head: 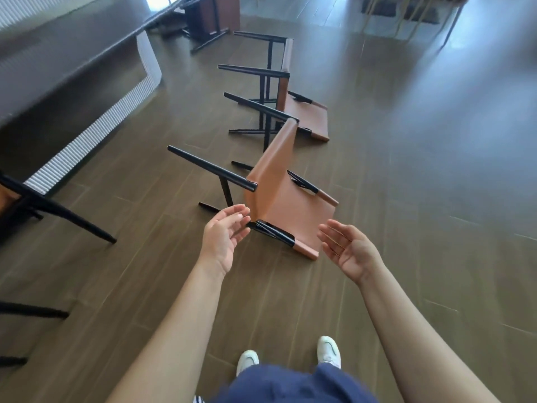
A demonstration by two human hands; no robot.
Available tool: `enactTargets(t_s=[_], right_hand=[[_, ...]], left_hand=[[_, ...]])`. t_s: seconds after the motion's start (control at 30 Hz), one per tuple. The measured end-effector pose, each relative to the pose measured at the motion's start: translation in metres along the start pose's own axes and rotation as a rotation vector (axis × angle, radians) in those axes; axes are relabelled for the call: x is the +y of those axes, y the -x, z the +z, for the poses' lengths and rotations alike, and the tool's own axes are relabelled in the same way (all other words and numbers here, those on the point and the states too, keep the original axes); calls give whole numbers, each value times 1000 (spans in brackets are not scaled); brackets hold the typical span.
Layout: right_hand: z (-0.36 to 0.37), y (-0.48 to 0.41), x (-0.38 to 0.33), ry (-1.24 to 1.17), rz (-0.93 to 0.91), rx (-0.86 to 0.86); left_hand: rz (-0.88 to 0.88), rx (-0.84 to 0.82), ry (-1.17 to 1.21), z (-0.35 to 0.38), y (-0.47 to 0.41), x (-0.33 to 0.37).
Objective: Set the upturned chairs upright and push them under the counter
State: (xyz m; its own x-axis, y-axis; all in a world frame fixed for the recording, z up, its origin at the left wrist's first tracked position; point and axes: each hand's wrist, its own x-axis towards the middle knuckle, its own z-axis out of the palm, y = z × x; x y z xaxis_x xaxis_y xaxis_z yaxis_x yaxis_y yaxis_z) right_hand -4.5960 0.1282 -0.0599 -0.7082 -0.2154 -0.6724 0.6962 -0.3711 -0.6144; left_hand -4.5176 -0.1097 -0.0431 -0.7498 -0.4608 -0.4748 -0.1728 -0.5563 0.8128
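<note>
A brown-seated chair with black legs lies tipped on its back on the wooden floor, its legs pointing left toward the counter. A second chair of the same kind lies tipped over just beyond it. My left hand hovers open at the near chair's lower left corner, close to its black frame without gripping it. My right hand is held open, palm up, just right of the backrest's near corner. Neither hand holds anything.
A third chair stands upright at the far end of the counter. Black legs of another chair jut out from under the counter at the left. Table legs show at the far right. My white shoes are on the floor below.
</note>
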Motion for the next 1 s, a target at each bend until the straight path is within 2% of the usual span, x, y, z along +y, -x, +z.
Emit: enactTargets(t_s=[0.33, 0.57, 0.8, 1.0], right_hand=[[-123, -22, -113, 84, -3, 6], [-192, -49, -179, 64, -6, 39], [-198, -105, -226, 70, 16, 21], [-178, -181, -284, 132, 31, -7]], left_hand=[[-27, 6, 76, 150, -3, -79], [-49, 36, 71, 222, -10, -116], [-43, 50, 64, 280, -61, -120], [-63, 89, 79, 334, -140, -122]])
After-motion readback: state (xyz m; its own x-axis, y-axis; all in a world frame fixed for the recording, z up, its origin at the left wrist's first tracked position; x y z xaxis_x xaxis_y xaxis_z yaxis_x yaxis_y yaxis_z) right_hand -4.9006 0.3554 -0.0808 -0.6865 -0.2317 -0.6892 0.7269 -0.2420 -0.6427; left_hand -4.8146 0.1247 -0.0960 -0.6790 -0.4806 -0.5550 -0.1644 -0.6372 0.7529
